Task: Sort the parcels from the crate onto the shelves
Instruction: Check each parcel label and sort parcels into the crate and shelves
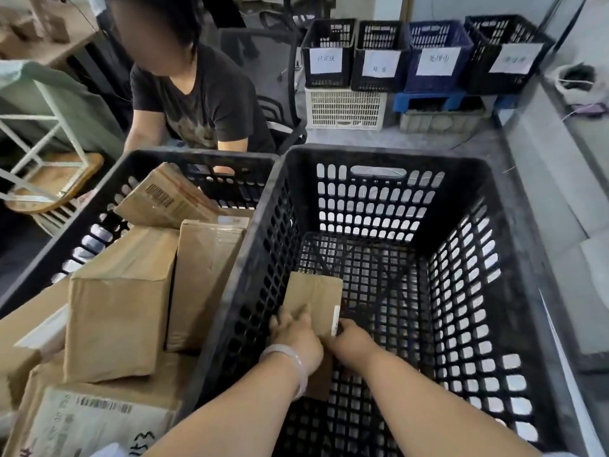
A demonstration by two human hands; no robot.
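I have both hands down in the right crate (389,166), which is bare except for one small parcel (313,298). It stands tilted near the left wall, close to my side, and I judge it the last one in here. My left hand (296,338) wraps its near left edge, fingers curled over the cardboard; my right hand (354,341) pinches the near right edge beside a white label strip. So each grip is clenched on the parcel, one to a side. I hold it that way because the crate is deep and the walls hem me in: two hands on opposite edges let me raise it straight up without scraping the mesh. A pale bangle (290,364) sits on my left wrist, clear of the box.

The left crate (82,209), touching this one wall to wall, is heaped with boxes (122,301) leaning on each other, with a barcoded one (164,199) on top at the far side. Another person (201,103) sits behind it, reaching toward its far rim.

Labelled bins (425,57) line the far wall on stacked crates. I see no shelves clearly, only a white frame (43,127) at left, so I cannot say where this parcel goes.
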